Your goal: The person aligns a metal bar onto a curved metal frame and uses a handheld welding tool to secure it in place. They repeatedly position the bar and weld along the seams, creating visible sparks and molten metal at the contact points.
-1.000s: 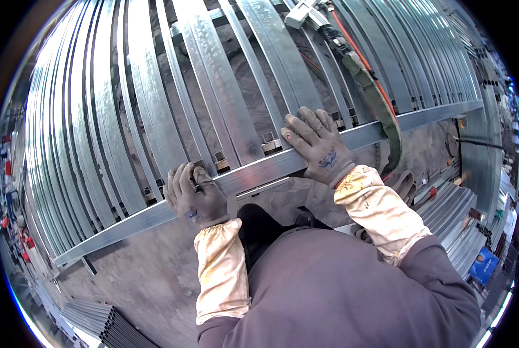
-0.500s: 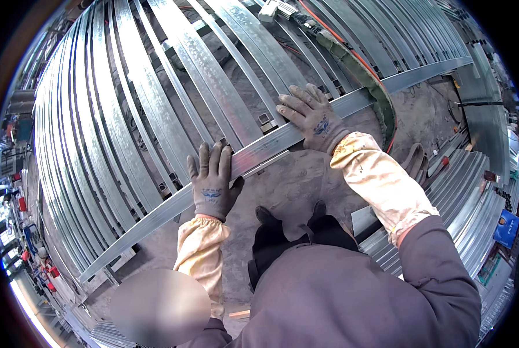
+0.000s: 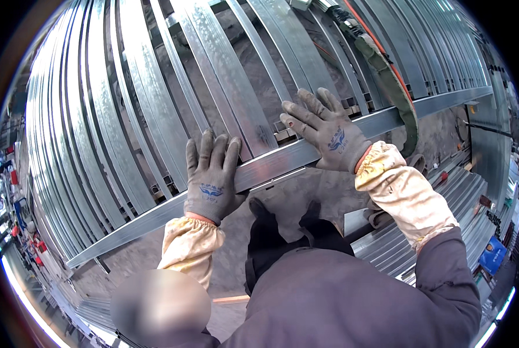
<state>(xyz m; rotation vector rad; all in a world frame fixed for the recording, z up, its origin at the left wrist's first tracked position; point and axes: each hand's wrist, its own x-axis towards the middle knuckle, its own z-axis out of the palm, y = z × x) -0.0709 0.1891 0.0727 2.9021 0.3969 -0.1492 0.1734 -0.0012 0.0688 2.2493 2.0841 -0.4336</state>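
Note:
A long galvanized metal rail (image 3: 279, 164) runs across in front of me, along the near ends of several parallel galvanized metal profiles (image 3: 227, 81). My left hand (image 3: 211, 181), in a grey work glove, lies over the rail with its fingers stretched onto the profile ends. Further right, my right hand (image 3: 329, 132) rests palm down on the same rail, its gloved fingers spread toward the profiles. Neither hand is wrapped round anything. The palms and whatever lies right under them are hidden.
A green-sheathed hose (image 3: 381, 58) with an orange line drapes over the rail, right of my right hand. Stacked metal profiles (image 3: 456, 194) lie at the right, with a blue package (image 3: 492, 255) beside them. My feet stand on the grey floor (image 3: 288, 194) behind the rail.
The view has shifted, and the rail and hose now appear further right. Both hands stay on the rail with fingers outstretched; the left hand's fingers are slightly closer together.

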